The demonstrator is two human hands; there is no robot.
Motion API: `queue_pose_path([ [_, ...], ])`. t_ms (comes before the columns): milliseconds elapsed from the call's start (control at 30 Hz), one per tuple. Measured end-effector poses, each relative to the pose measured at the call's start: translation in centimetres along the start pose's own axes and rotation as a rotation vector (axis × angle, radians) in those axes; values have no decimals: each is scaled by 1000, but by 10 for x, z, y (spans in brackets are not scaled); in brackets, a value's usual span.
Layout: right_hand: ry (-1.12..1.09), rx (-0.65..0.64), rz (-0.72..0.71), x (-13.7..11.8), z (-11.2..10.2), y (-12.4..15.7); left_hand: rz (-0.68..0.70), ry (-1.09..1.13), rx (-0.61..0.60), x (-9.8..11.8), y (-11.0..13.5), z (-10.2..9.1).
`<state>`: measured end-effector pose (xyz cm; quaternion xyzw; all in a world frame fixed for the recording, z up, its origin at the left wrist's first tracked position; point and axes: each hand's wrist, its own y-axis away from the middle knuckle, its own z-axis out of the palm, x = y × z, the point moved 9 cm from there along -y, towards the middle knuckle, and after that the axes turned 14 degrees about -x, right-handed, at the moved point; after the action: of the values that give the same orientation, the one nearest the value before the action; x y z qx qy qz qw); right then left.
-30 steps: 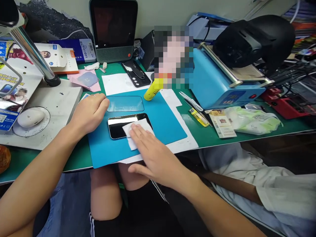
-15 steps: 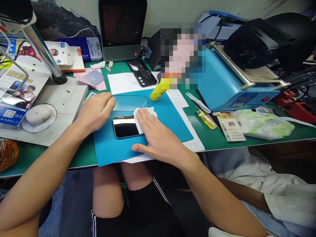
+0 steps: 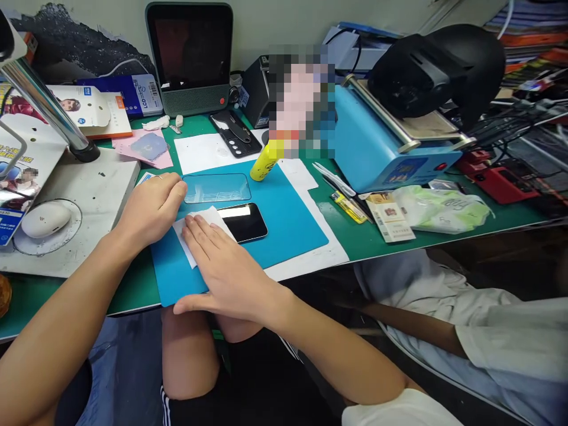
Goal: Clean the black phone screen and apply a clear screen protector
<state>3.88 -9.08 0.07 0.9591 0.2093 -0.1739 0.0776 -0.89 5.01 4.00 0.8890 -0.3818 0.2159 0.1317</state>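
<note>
A black phone (image 3: 245, 221) lies face up on a blue mat (image 3: 284, 219). My right hand (image 3: 219, 269) lies flat, fingers stretched out, pressing a white wipe (image 3: 195, 227) onto the phone's left end. My left hand (image 3: 151, 207) rests curled in a loose fist at the phone's left edge, a ring on one finger. Just behind the phone sits a clear screen protector (image 3: 216, 188) on the mat.
A yellow bottle (image 3: 265, 161) stands at the mat's back edge. A blue laminating machine (image 3: 390, 151) sits to the right, with a cigarette pack (image 3: 389, 216) and plastic bag (image 3: 439, 208) before it. A microscope base (image 3: 66, 207) is left; a small monitor (image 3: 190, 56) behind.
My right hand has slid the wipe from the phone's right end to its left end, uncovering the right part of the screen. My left hand has stayed at the phone's left edge.
</note>
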Motion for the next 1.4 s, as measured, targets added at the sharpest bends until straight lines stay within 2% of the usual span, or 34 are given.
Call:
queue_pose_path([
  [167,85,-49,10,9,5,31,-9,-14,1,-1,0,-1],
  [400,124,-69,149,56,3,89,-22,-10,-8,-3,0,-1],
  [500,62,-109,196,76,-2,86,-28,-13,-10,-3,0,-1],
  [667,-34,-191,209,97,-16,52,-34,-12,-10,-5,-1,-1],
  [733,-32,-178,208,96,-17,51,-35,-10,-8,-6,0,-1],
  [933,60,-140,179,77,-5,84,-15,-24,-25,0,0,0],
  [1133,38,-167,215,84,-12,45,-9,-18,-18,2,1,1],
  [1300,32,-130,111,49,-3,46,-14,-28,-26,5,2,3],
  [1400,8,-139,93,36,1,40,-10,-25,-35,5,1,4],
])
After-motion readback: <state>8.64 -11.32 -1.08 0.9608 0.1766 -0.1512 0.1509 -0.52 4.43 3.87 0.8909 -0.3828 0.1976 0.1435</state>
